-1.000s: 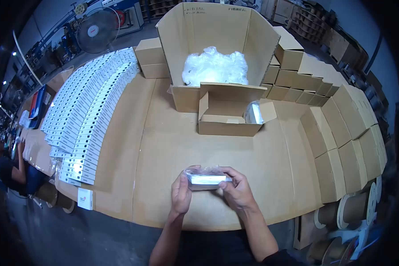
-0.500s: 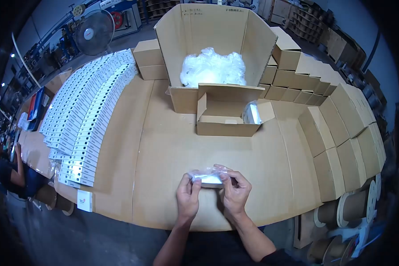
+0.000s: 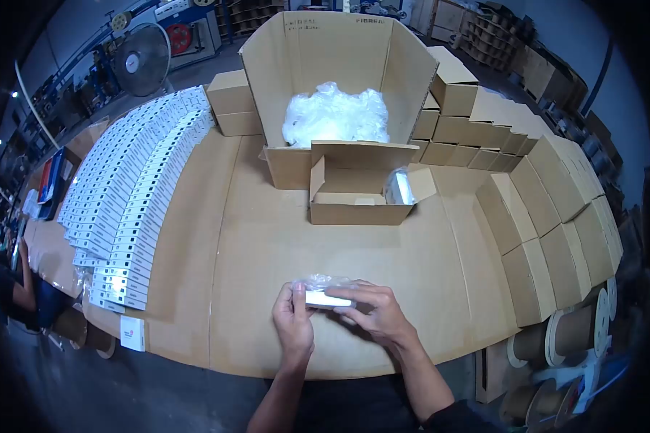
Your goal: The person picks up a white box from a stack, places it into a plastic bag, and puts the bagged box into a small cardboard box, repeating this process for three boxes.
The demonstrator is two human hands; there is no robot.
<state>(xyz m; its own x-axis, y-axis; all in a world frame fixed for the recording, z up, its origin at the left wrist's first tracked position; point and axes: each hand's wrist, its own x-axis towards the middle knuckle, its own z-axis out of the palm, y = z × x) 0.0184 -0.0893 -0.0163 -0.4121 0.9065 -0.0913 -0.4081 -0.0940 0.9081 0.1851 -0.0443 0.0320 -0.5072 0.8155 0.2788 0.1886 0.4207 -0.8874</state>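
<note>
Packet [image 3: 328, 299]: small and white, clear plastic film [image 3: 325, 282] along its far side, held over the near middle of the table [image 3: 267, 252].
Left hand [image 3: 293, 317]: closed on the packet's left end, thumb on top.
Right hand [image 3: 380, 314]: part-open, fingers reaching across the packet's right part, thumb beneath them; whether it pinches or only presses, I cannot tell.
Small carton [image 3: 357, 215]: open, well beyond the hands, a shiny wrapped piece [image 3: 399, 187] leaning at its right end.
Large carton [image 3: 339, 54]: just behind, holding a heap of clear plastic [image 3: 336, 117].
White boxes [image 3: 133, 195]: long rows on the left; a lone box [image 3: 132, 333] at the near left edge.
Brown cartons [image 3: 545, 231]: stacked along the right.
</note>
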